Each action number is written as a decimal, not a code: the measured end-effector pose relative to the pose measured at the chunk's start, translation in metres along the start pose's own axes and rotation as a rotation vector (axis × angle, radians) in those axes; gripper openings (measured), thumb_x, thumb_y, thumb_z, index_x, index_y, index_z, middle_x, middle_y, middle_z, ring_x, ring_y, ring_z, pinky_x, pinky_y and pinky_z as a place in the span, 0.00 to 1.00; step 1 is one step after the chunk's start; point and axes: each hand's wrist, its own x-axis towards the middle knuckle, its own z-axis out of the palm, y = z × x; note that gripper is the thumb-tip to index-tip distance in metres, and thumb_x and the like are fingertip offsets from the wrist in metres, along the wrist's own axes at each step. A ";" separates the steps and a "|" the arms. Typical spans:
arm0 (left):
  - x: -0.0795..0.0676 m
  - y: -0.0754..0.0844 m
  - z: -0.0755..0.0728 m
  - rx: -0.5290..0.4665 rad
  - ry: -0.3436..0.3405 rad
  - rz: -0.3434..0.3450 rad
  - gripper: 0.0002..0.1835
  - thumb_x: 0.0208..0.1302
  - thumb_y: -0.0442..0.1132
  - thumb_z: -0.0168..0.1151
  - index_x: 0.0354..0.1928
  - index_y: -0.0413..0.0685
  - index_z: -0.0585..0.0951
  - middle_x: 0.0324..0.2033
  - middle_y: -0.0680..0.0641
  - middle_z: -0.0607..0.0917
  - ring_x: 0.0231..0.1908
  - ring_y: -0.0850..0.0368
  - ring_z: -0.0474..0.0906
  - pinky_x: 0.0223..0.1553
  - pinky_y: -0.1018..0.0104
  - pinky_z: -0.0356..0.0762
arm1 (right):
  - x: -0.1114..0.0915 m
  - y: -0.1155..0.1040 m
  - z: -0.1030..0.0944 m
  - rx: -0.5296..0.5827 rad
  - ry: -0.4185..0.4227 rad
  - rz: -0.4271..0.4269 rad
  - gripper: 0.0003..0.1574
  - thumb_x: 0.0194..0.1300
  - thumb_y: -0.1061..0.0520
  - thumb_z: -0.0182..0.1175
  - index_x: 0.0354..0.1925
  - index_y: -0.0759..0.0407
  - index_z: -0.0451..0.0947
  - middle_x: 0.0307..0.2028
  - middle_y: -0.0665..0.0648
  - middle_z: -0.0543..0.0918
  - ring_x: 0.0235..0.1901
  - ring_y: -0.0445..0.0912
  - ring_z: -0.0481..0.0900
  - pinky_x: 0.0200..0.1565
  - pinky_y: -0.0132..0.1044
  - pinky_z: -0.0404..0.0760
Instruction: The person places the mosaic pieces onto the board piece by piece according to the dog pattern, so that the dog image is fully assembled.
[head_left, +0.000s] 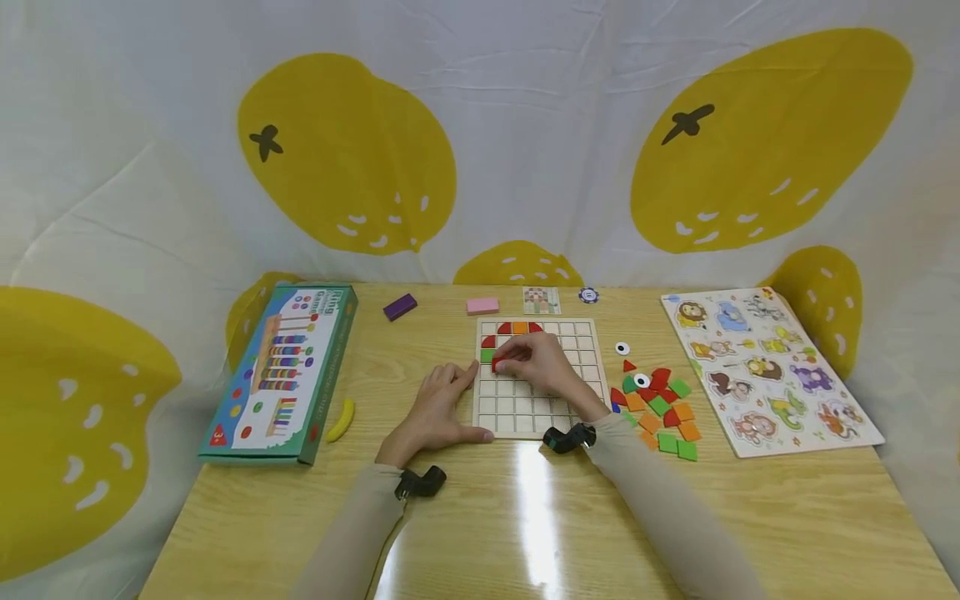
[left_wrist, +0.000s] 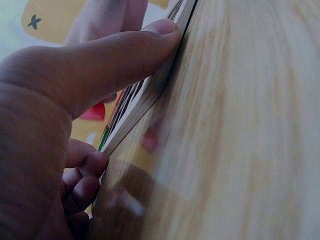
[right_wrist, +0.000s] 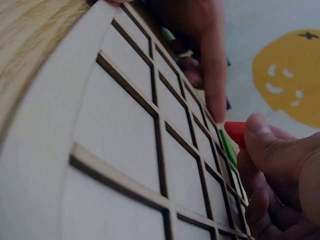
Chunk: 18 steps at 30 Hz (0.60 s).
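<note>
A wooden grid board (head_left: 506, 408) lies flat on the table. Between thumb and fingers, my right hand (head_left: 542, 362) pinches a small red piece (right_wrist: 235, 132) over the board's left columns. My left hand (head_left: 438, 412) spans the board's near-left corner, thumb against the near edge and index finger at the left edge. Along the far row sit a red quarter-round piece (head_left: 534, 327), an orange square (head_left: 520, 328) and another red piece (head_left: 506, 328). Near the left edge are a red piece (head_left: 489, 342) and a green square (head_left: 487, 356). My right hand hides part of the grid.
Loose coloured pieces (head_left: 660, 406) lie right of the board, beside an animal puzzle (head_left: 780, 417). A game box (head_left: 315, 417) and yellow banana-shaped piece (head_left: 341, 421) are left. Behind are purple (head_left: 401, 307) and pink blocks (head_left: 482, 307), a pattern card (head_left: 542, 300) and a chip (head_left: 588, 296).
</note>
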 end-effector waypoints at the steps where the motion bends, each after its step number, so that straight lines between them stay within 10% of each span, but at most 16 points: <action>1: 0.000 0.000 0.000 0.000 0.000 0.003 0.67 0.37 0.75 0.72 0.77 0.51 0.56 0.45 0.56 0.66 0.46 0.57 0.59 0.50 0.59 0.58 | 0.001 0.000 0.004 -0.017 -0.005 -0.013 0.08 0.57 0.53 0.73 0.37 0.49 0.88 0.32 0.43 0.87 0.29 0.39 0.84 0.35 0.35 0.81; 18: 0.001 0.002 -0.002 0.012 -0.007 0.001 0.67 0.37 0.76 0.72 0.77 0.52 0.56 0.44 0.55 0.65 0.46 0.57 0.58 0.48 0.60 0.58 | 0.006 -0.009 0.016 -0.222 -0.051 -0.076 0.09 0.58 0.57 0.73 0.40 0.52 0.89 0.32 0.49 0.81 0.29 0.39 0.76 0.33 0.34 0.75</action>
